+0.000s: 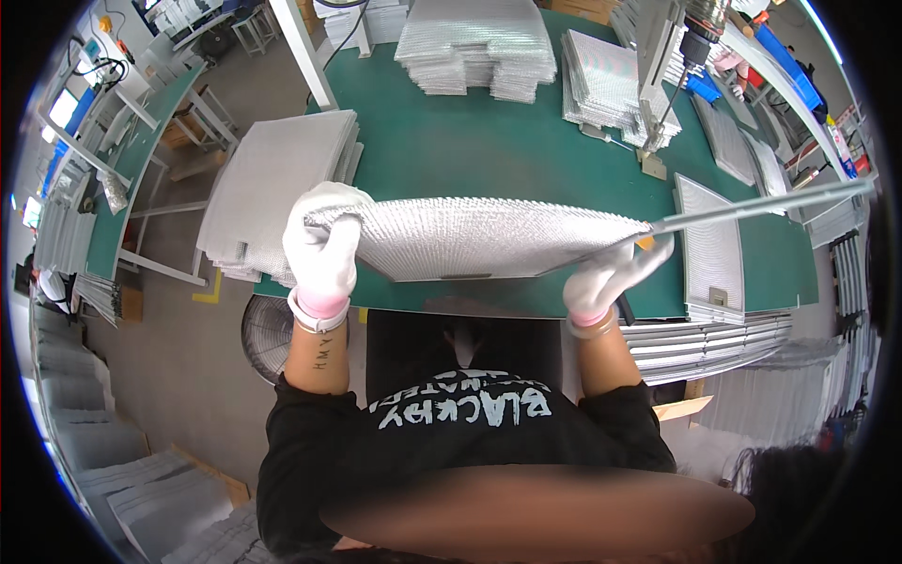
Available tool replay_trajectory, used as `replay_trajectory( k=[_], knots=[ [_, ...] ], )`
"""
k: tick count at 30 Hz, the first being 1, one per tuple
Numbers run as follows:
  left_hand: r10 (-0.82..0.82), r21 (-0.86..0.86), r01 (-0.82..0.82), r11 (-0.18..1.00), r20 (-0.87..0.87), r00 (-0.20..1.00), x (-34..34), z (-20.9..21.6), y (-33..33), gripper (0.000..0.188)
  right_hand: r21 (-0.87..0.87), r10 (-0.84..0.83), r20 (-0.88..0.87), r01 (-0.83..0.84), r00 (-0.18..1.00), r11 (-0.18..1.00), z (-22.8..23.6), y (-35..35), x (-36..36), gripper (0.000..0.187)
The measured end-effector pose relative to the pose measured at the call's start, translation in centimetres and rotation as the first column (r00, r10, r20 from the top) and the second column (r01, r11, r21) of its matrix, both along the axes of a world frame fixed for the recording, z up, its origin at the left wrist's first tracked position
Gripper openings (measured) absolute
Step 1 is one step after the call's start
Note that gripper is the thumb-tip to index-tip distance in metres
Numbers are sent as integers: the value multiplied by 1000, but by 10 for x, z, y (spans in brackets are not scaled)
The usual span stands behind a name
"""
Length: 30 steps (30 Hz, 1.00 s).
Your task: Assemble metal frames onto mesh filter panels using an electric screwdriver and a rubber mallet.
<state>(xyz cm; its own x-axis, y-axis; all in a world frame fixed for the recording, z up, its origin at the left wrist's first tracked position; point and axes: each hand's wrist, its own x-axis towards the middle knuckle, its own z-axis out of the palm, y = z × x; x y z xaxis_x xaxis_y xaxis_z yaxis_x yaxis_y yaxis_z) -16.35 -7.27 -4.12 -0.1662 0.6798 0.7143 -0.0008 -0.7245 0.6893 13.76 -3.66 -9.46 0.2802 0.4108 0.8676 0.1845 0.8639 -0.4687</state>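
Note:
In a white glove, my left hand (pixel 320 246) closes round the left end of a silver mesh sheet (pixel 479 235). The sheet bows upward a little and is held above the front of the green table. At its right end is my right hand (pixel 615 275), also gloved, with the fingers bent up around a long thin metal frame strip (pixel 766 206). That strip slants away to the right and meets the sheet's right corner near my fingers. A small orange piece (pixel 645 242) shows beside those fingers; part of their grip is hidden.
Stacks of silver mesh sheets stand on the green table (pixel 423 155): a left stack (pixel 282 169), a back stack (pixel 474 42) and a right stack (pixel 606 80). An upright tool on a post (pixel 650 85) rises at the right. A framed panel (pixel 711 249) lies below it.

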Motion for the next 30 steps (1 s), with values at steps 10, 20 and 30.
replay_trajectory(
  k=[10, 20, 30],
  knots=[
    [84, 61, -79, 995, -71, 994, 14, 3, 1, 12, -238, 304, -32, -302, 952, 923, 37, 7, 26, 26],
    [-112, 200, 153, 968, -204, 972, 10, 3, -35, 25, -99, 521, 52, -514, 852, 852, 36, -22, 27, 24],
    [-449, 246, 616, 749, -494, 744, -1, 6, -64, 14, 43, 714, 279, -752, 641, 658, 27, -59, 45, 26]
  ],
)
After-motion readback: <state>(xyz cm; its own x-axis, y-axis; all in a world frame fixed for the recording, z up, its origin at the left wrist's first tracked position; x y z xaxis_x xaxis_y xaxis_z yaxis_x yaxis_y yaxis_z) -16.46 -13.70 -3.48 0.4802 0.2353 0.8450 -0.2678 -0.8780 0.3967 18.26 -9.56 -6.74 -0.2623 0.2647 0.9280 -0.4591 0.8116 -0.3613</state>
